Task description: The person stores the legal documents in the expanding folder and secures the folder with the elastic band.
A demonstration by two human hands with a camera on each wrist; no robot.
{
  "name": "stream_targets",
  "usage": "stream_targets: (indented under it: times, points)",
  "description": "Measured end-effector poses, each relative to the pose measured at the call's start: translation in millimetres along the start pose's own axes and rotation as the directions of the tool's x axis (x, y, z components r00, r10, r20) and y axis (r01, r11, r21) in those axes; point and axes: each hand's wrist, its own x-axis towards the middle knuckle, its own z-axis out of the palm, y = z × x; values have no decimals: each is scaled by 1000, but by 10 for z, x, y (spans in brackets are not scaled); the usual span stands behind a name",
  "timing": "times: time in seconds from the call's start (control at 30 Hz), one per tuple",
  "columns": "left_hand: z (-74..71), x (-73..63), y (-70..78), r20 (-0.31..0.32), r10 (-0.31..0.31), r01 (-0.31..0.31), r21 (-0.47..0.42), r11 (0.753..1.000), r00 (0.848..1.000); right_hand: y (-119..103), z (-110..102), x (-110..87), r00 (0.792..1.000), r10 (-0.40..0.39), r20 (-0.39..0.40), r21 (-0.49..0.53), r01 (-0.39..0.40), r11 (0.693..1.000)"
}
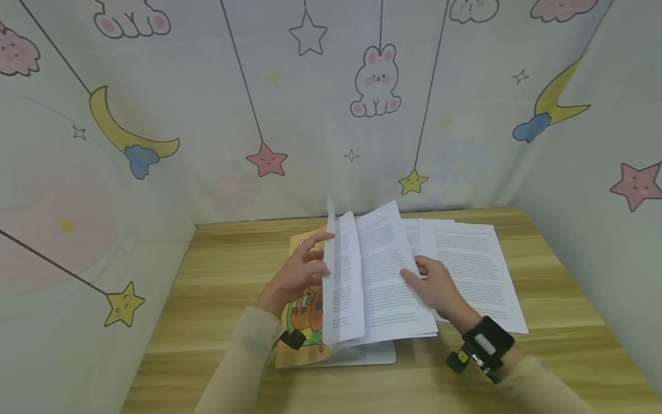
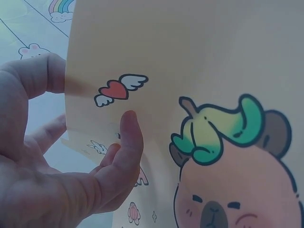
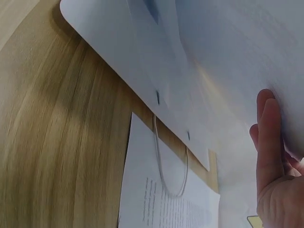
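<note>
Pale cloth backdrop (image 1: pixel 207 63) all around the far side, printed with bunnies, moons and stars, and below it the yellow-brown wood-grain table (image 1: pixel 222 276). On it, centre stage, the flat orange rectangular folder (image 1: pixel 297 357) with a cartoon capybara: cover raised, white lower panel against the wood. Rising out of it, a bundle of white printed paper sheets (image 1: pixel 383 287), tilted and fanned open! To their right, loose white printed pages (image 1: pixel 465 270) overlap flat on the tabletop.

Now the hands: the left hand (image 1: pixel 297 270), fingers spread, has the cover's edge between them, thumb on the orange face, fingertips past the rim; how firmly it presses, I cannot tell. The right hand (image 1: pixel 434 287) pinches the sheets' outer edge, thumb in front, fingers behind and close together.

Strapped at the right wrist, a boxy black device (image 1: pixel 488 342). Down low, a thin white cord (image 3: pixel 158 156) loops from under the white panel onto a page. Smallest of all, a winged red heart (image 2: pixel 115 90) on the cover.
</note>
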Motion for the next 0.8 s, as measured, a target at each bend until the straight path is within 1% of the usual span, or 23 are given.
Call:
stream_targets:
  times: [0.3,0.47,0.8]
  points:
    - [6,-4,8,1,1,-1,-12,1000,1000,-86,135,22,1000,-15,8,7,15,1000]
    - [2,-3,6,7,6,-6,-19,1000,1000,-96,184,35,1000,-18,11,3,18,1000]
    - [14,15,-11,0,7,-7,-11,1000,1000,-128,297,63,1000,23,-1,-1,-23,1000]
